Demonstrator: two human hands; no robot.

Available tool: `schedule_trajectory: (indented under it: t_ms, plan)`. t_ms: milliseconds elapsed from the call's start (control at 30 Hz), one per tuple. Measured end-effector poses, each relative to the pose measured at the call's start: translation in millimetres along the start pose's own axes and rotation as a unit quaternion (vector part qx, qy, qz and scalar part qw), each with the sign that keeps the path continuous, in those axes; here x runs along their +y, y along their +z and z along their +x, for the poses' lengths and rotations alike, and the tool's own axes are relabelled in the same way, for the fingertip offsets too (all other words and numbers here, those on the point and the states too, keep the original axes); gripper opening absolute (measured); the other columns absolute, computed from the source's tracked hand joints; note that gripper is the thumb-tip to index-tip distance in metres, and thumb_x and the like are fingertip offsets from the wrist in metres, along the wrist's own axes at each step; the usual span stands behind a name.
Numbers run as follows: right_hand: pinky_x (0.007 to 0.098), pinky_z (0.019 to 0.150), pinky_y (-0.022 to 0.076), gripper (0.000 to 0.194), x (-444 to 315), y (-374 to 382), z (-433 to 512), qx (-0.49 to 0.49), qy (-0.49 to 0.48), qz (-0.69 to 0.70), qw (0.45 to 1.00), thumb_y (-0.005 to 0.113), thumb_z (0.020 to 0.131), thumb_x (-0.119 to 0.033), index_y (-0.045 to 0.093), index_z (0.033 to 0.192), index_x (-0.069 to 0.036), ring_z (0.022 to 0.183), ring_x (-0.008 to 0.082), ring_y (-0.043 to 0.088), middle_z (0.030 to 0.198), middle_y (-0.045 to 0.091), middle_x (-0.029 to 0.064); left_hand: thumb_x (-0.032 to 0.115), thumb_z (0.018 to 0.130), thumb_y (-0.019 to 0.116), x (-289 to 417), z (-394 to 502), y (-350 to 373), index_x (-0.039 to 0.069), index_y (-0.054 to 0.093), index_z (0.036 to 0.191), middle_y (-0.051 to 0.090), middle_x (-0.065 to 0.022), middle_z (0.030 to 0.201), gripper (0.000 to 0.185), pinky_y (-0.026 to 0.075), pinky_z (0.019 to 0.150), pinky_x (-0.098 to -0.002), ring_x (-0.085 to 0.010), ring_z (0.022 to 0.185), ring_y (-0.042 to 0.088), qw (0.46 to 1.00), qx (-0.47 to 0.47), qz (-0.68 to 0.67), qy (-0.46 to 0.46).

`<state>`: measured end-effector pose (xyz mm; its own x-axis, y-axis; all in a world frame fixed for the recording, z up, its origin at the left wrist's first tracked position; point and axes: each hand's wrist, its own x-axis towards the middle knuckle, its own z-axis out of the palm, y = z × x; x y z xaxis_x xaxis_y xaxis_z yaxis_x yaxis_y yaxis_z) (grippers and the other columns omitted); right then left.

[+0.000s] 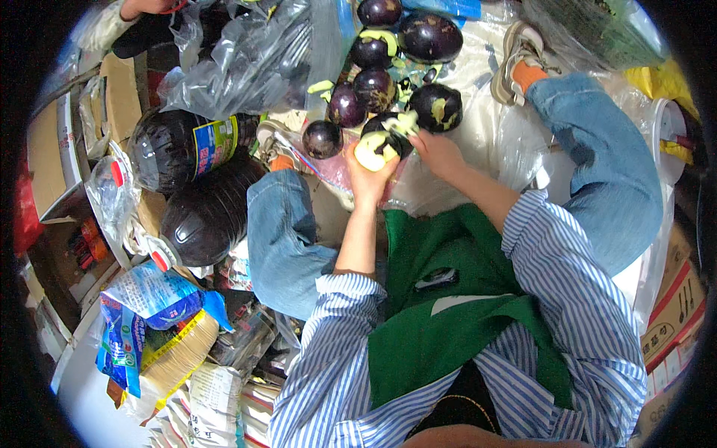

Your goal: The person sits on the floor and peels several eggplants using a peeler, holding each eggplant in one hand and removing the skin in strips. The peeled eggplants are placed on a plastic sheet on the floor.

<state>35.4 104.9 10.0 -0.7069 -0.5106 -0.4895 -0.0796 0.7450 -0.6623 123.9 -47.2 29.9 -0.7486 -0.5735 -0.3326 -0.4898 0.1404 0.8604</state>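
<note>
A round, dark purple eggplant (371,150) rests in my left hand (371,182), which grips it from below. Its near end shows pale, yellowish flesh with a dark patch. My right hand (440,154) is at its right side, fingers closed on a blurred pale green piece (406,122) against the eggplant; whether a tool is inside the fist is hidden. Several whole eggplants (430,37) lie just beyond on plastic sheeting (482,120). One nearby eggplant (436,107) has pale scraped patches. Curved pale green trimmings (381,38) lie among them.
On the left lie large bottles of dark liquid (204,218), a crumpled clear plastic bag (246,61) and an opened cardboard box (53,157). Blue printed packets (151,294) sit lower left. Another person's hand (147,7) shows at top left. A white bucket (666,126) stands right.
</note>
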Motion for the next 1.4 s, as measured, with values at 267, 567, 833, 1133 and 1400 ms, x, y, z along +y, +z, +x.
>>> schedule_trajectory:
  t_ms: [267,567,833,1133,1400]
  plan:
    - [0.0427,0.065,0.0472,0.029,27.4,-3.7,-6.2,-0.07,-0.106,-0.069,0.99,0.042,0.09,-0.032,0.05,0.109,-0.011,0.078,0.0316,0.06,0.079,0.06,0.0164,0.014,0.055,0.084,22.4,-1.3,3.6,0.0,0.027,0.122,0.048,-0.0141,0.112,0.09,0.043,0.088,-0.0328,-0.0226,0.103,0.05,0.998,-0.005,0.024,-0.061]
    - [0.045,0.058,0.0461,0.028,-5.4,-15.7,14.4,-0.03,-0.054,0.017,0.998,0.046,0.088,-0.037,0.053,0.092,-0.01,0.067,0.0363,0.06,0.077,0.061,0.0183,0.014,0.056,0.083,28.7,3.2,6.4,-0.003,0.026,0.123,0.047,-0.0165,0.114,0.089,0.042,0.09,-0.0333,-0.0241,0.104,0.049,0.997,-0.009,0.048,-0.066]
    - [0.0292,0.048,0.0434,0.042,-8.7,5.2,2.6,-0.196,0.174,0.459,0.849,0.042,0.09,-0.044,0.057,0.101,-0.007,0.051,0.0133,0.052,0.063,0.055,0.0044,0.026,0.069,0.077,45.0,-8.5,-13.0,0.016,0.018,0.123,0.046,-0.0147,0.115,0.081,0.053,0.057,-0.0308,-0.0233,0.087,0.059,0.929,-0.059,-0.119,-0.345]
    - [0.0455,0.064,0.0465,0.039,-21.8,-2.2,-9.2,-0.043,-0.048,0.058,0.996,0.042,0.09,-0.04,0.059,0.093,-0.005,0.076,0.036,0.059,0.076,0.06,0.0202,0.03,0.084,0.06,28.2,-8.4,-9.7,0.022,0.021,0.136,0.043,-0.01,0.127,0.065,0.055,0.069,-0.043,-0.0292,0.103,0.055,0.938,-0.066,-0.234,-0.249]
    - [0.045,0.066,0.0463,0.042,-31.0,4.5,-4.9,0.007,-0.033,0.073,0.997,0.042,0.089,-0.043,0.059,0.082,-0.005,0.076,0.0346,0.06,0.078,0.061,0.0195,0.04,0.086,0.054,24.0,-4.3,-5.5,0.022,0.028,0.13,0.049,-0.0102,0.121,0.054,0.057,0.067,-0.0421,-0.0295,0.099,0.058,0.923,-0.061,-0.256,-0.279]
